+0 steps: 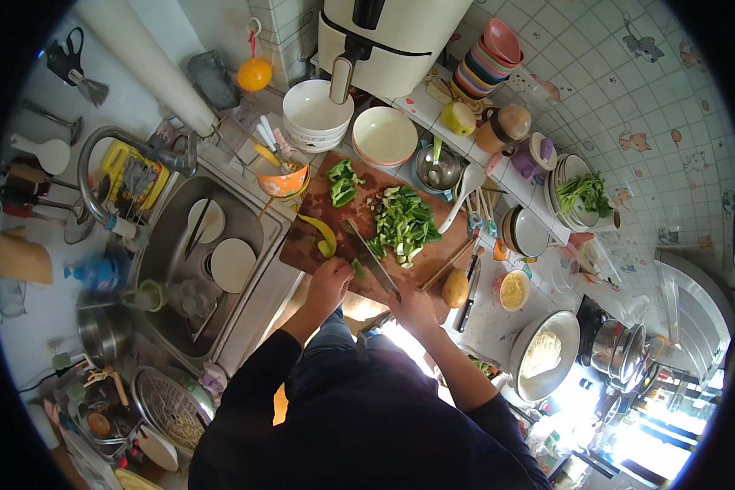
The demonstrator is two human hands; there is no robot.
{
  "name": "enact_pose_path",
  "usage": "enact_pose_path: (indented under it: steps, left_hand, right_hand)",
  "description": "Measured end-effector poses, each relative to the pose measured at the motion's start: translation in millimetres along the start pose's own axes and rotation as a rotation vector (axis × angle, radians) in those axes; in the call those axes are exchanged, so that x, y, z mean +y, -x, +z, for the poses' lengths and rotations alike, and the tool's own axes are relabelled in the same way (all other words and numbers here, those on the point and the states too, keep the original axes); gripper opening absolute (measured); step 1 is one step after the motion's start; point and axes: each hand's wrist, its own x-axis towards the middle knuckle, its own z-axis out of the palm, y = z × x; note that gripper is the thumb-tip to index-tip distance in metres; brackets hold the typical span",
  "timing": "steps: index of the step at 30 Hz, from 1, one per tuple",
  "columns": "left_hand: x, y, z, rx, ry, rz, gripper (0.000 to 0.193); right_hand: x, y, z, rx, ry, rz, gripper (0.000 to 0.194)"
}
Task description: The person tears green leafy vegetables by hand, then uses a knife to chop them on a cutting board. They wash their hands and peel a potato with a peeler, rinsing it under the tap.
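My right hand (413, 306) grips the handle of a kitchen knife (372, 260), its blade lying diagonally over a wooden cutting board (355, 168). Near the blade's left side, my left hand (332, 283) has its fingers bent at a small green piece (358, 269); whether it pinches the piece cannot be told. Just above that hand lies a curved yellow-green pepper piece (324, 236). Green pepper pieces (343, 184) rest at the board's upper left. A heap of chopped green vegetables (404, 223) covers the middle. A potato (455, 288) and wooden chopsticks (447, 264) are at the right.
A sink (177, 306) holding dishes stands left of the board. White bowls (317, 110), a cream bowl (384, 138) and a metal bowl (439, 171) line the far side. Right are a black-handled knife (467, 312), a small bowl of yellow food (513, 290) and a large bowl of flour-like contents (545, 358).
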Motion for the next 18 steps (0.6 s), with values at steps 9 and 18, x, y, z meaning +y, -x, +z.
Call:
enact_pose_path:
  steps: [9, 18]
  left_hand:
    - [4.7, -6.9, 0.2, -0.086, -0.049, -0.024, 0.012]
    - [1.4, -10.7, -12.6, -0.220, -0.219, 0.026, 0.022]
  right_hand:
    - [-2.0, 16.6, 15.3, -0.073, 0.149, 0.084, 0.023]
    - [3.9, -4.3, 13.0, 0.055, -0.085, -0.012, 0.024]
